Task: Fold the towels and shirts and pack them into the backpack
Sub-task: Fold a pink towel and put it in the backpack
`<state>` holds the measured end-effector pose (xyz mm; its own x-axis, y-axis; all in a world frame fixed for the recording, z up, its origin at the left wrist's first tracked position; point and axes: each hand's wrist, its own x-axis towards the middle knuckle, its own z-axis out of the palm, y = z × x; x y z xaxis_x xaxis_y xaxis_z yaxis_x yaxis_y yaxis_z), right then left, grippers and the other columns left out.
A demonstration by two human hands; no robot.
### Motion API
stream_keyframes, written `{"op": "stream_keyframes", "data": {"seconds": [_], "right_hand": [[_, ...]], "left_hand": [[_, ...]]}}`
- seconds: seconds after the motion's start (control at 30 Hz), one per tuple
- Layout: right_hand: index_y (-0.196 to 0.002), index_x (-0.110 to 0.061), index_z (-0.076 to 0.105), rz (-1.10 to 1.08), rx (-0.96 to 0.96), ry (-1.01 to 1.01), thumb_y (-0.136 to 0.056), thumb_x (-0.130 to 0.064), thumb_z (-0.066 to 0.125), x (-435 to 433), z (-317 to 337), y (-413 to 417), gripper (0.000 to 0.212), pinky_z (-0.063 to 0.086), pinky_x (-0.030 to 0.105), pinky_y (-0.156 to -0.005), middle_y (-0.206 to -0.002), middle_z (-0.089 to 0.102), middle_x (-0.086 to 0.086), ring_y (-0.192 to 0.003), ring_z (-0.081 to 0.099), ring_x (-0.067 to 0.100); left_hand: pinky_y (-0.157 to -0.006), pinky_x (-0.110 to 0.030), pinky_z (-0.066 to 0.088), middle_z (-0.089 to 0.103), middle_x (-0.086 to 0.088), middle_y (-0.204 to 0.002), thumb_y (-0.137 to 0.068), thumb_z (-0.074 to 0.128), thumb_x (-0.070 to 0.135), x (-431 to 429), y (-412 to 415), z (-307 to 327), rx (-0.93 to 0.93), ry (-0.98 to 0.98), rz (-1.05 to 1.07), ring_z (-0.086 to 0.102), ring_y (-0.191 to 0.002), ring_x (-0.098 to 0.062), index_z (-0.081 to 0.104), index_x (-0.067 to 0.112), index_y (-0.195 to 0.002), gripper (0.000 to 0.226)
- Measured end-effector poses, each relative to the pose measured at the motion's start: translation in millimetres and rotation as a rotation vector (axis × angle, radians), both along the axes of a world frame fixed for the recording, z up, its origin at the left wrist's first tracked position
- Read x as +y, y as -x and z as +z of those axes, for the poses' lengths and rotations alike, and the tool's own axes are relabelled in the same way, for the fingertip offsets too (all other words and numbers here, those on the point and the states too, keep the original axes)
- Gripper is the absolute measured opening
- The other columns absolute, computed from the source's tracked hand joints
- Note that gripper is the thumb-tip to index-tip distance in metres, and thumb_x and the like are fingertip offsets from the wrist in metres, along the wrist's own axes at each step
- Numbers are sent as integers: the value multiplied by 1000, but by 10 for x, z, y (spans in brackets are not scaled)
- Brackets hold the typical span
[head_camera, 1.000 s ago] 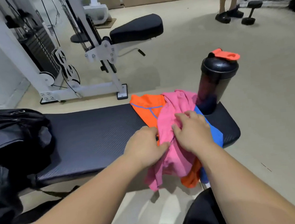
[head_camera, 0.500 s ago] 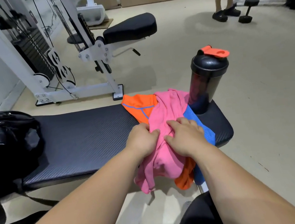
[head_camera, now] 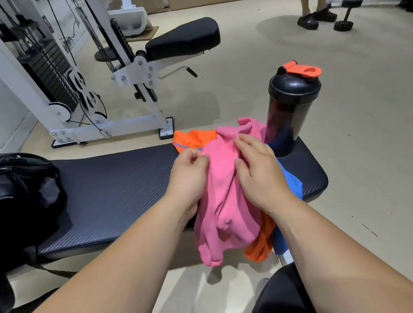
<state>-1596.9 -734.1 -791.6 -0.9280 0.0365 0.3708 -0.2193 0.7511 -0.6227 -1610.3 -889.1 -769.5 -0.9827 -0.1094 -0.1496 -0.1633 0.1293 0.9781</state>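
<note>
Pink cloth [head_camera: 221,206] is draping over the table [head_camera: 117,192] edge; the left hand [head_camera: 189,176] is pinching its left side, the right hand [head_camera: 260,173] is gripping a fold.

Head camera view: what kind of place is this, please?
Most likely a gym. A weight-stack machine stands behind the padded bench, a dumbbell lies on the floor at the far right, and a shaker bottle stands on the bench end.

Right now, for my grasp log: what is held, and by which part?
The pink cloth: the left hand pinches its left edge near the top, the right hand grips a fold in its upper middle.
</note>
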Motion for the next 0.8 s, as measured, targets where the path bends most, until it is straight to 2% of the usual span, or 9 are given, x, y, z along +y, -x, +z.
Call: {"op": "stream_keyframes", "data": {"seconds": [0.07,0.2,0.3,0.4,0.47,0.53,0.67,0.73,0.8], "right_hand": [[-139,-6,56,31,161,66,-93,-5,56,-33,69,-39,46,16,10,-113,-145,53,7,-135,41,15],[-120,-7,71,80,341,111,-92,-13,59,-78,196,-153,31,35,21,-108,-126,65,1,-122,55,14],[-72,-15,72,165,276,50,-91,-32,60,-92,178,-228,28,48,37,-81,-75,68,-3,-78,61,21],[-57,-22,54,227,120,-27,-90,-43,58,-126,100,-258,40,45,39,-67,-56,50,-9,-65,51,17],[-65,-21,58,221,175,-41,-92,-40,58,-172,112,-249,33,44,39,-72,-64,52,-7,-71,53,21],[-89,-19,71,262,198,0,-95,-36,55,-266,175,-218,23,44,44,-86,-85,63,-3,-87,57,24],[-138,-33,59,549,-22,-98,-94,-42,49,-545,333,-188,46,29,49,-114,-141,56,-9,-138,41,23],[-140,-38,55,675,-152,-243,-91,-47,52,-659,423,-183,50,23,46,-118,-143,54,-13,-146,32,20],[-132,-38,61,759,-166,-397,-91,-50,61,-682,519,-141,43,34,41,-108,-118,66,-14,-127,48,18]], "left_hand": [[-63,-32,31,47,-3,-76,-97,50,16,-87,-23,126,49,-34,18,40,-70,-15,52,16,-86,11],[-51,-25,33,48,8,-62,-98,49,11,-351,-106,393,132,-125,1,41,-56,-7,51,18,-78,21],[-53,-22,37,54,2,-65,-87,66,4,-642,-193,496,182,-99,-131,46,-59,-8,56,19,-73,22],[-66,-23,51,66,-14,-78,-67,77,4,-945,-318,517,157,14,-355,60,-70,-16,63,12,-66,16],[-71,-29,51,71,-14,-82,-64,81,8,-1090,-408,533,175,218,-483,63,-73,-17,67,15,-63,16],[-74,-32,52,72,-2,-82,-63,83,17,-1183,-497,544,230,481,-567,67,-76,-14,68,22,-64,16],[-75,-40,52,69,5,-84,-67,85,18,-1259,-687,602,365,636,-658,66,-83,-21,67,24,-67,19],[-73,-40,52,68,1,-82,-69,82,19,-1295,-754,651,429,651,-651,66,-81,-22,67,21,-67,15],[-71,-38,52,68,1,-82,-70,80,19,-1332,-785,695,470,649,-634,66,-80,-21,68,18,-66,13]]}}
